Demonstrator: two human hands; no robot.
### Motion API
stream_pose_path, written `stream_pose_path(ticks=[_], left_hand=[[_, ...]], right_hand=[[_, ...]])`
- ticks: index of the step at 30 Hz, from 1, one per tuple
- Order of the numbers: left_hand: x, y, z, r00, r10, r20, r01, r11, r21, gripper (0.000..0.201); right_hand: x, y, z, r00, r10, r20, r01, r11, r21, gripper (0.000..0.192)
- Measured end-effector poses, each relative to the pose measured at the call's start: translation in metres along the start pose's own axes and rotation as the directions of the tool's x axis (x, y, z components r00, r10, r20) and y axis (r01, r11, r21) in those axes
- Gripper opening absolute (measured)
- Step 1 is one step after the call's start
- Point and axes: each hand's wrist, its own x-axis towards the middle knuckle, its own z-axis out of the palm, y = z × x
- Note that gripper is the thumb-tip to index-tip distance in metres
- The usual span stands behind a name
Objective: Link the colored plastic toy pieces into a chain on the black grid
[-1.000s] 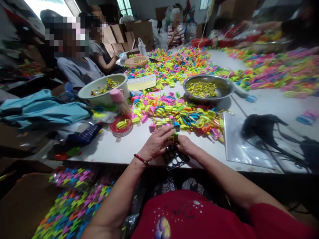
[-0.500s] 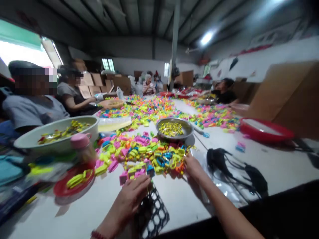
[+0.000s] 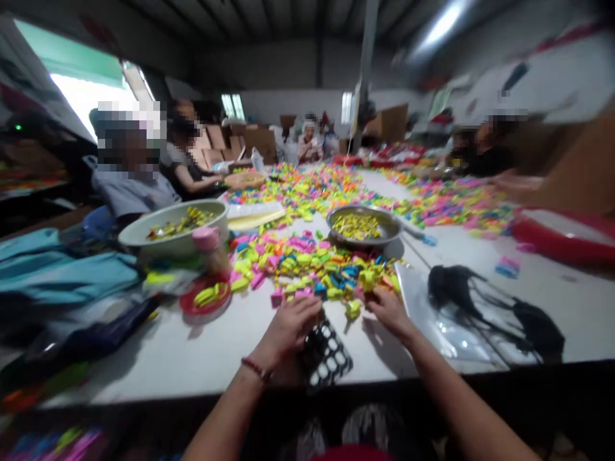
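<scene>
Though blurred, two hands [image 3: 293,326] [image 3: 389,310] (one tray [image 3: 331,362])

A long white table [image 3: 480,256] runs toward twelve o'clock through a dim workshop; a bright window [image 3: 81,96] glows at ten o'clock; smaller windows [image 3: 234,105] sit in the far wall at twelve; a grey pillar [image 3: 364,70] rises at one o'clock; a ceiling strip light [image 3: 444,22] shines beside it; cardboard boxes [image 3: 250,137] are stacked against the far wall.
</scene>
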Motion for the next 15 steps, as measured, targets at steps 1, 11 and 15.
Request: stream_pose_path(ticks=[1,11,15], left_hand=[[0.002,0.003,0.0,1.0,-0.028,0.007,0.028,0.999,-0.038,0.044],[0.002,0.011,0.002,0.997,-0.072,0.005,0.072,0.987,-0.145,0.035],[0.002,0.011,0.004,0.996,-0.094,0.009,0.095,0.986,-0.139,0.034]], right_hand=[[-0.003,-0.002,0.006,0.999,0.036,0.041,-0.039,0.997,0.074,0.014],[-0.018,-0.028,0.059,0.975,0.094,0.202,-0.197,0.792,0.578,0.044],[-0.026,-0.025,0.057,0.954,-0.006,0.3,-0.131,0.892,0.433,0.034]])
